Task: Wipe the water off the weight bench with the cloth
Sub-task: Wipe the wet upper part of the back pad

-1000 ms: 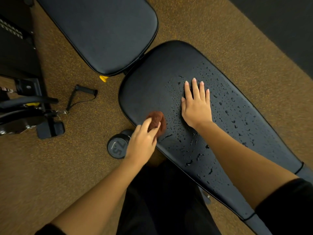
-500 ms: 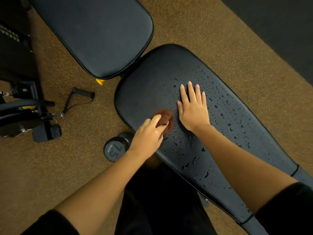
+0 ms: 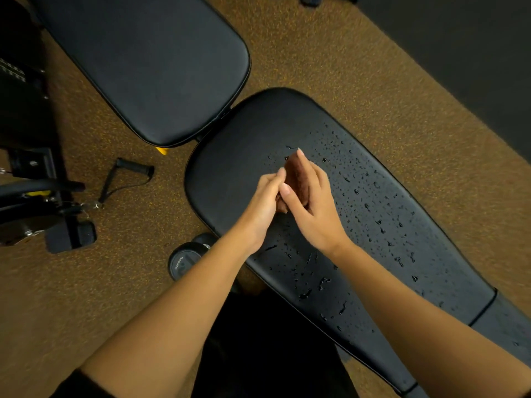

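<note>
Head view: the cloth [image 3: 297, 179], a small brown wad, is held up between both hands over the middle of the bench [image 3: 244, 168], clear of the pad or barely above it; I cannot tell which. The right hand [image 3: 316, 214] has it pinched, fingers laid along the far side and thumb across the near side. The left hand [image 3: 263, 205] closes on its near end, fingertips curled against it. Both hands are clamped on the cloth, pressed close together.

Water drops [image 3: 376, 202] speckle the pad to the right of the hands and nearer the person; the left end of the pad looks dry. A second pad [image 3: 149, 67] lies far left, a dumbbell [image 3: 186, 261] sits on the floor [image 3: 330, 67] just beside the bench's near edge, and a cable handle [image 3: 133, 168] lies further left.

The cloth looks soft, light and limp, so it should bunch or fold easily. It probably wants spreading flat under a palm, gripped at an edge, for a wider pass. The pad looks smooth and slick, so the cloth should glide, though a small wad may only push drops about
</note>
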`<state>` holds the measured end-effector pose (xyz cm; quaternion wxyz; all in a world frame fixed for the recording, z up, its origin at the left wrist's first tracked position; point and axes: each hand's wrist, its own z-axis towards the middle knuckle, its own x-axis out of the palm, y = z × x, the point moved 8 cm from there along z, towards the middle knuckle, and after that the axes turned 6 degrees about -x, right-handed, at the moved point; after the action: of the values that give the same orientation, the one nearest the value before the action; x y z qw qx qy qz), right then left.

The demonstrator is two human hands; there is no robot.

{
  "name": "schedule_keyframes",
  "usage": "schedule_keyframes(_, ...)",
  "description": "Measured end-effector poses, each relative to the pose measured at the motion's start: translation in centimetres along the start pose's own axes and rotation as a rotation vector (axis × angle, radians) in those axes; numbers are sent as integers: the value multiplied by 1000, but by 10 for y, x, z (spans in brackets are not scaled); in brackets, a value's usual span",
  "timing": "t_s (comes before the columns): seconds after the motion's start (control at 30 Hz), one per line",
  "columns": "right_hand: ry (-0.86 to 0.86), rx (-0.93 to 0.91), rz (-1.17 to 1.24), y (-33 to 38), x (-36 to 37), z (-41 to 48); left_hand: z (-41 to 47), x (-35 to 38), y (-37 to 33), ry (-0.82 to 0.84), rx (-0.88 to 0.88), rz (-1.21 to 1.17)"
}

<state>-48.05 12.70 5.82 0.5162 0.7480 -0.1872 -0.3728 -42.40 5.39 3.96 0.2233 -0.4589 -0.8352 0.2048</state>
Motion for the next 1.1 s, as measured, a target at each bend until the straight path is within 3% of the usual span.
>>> schedule_keyframes(0.07,-52,-15,-101,-2,-13,5,3,-8,-5,-4,33,165)
schedule_keyframes(0.17,-129,-27,-286,-12,-36,20,10,-45,-28,-306,194,794)
schedule_keyframes(0.23,-115,23,-425,-27,-44,34,14,-62,-39,-423,248,1159)
schedule_keyframes(0.37,12,43,-627,-44,-24,63,33,-73,-30,-304,87,1460)
schedule_keyframes(0.53,180,-108,-711,-27,24,85,50,-68,-21,-241,16,1524)
schedule_keyframes(0.7,309,-253,-695,-25,31,48,51,-69,-18,-232,41,1486)
schedule_keyframes(0.87,185,-181,-850,-39,-8,46,52,-68,-17,-233,47,1491)
schedule_keyframes(1.0,116,-51,-739,-36,8,66,52,-67,-17,-234,49,1489)
schedule_keyframes(1.1,158,-125,-713,-27,37,70,52,-69,-17,-198,66,1449)
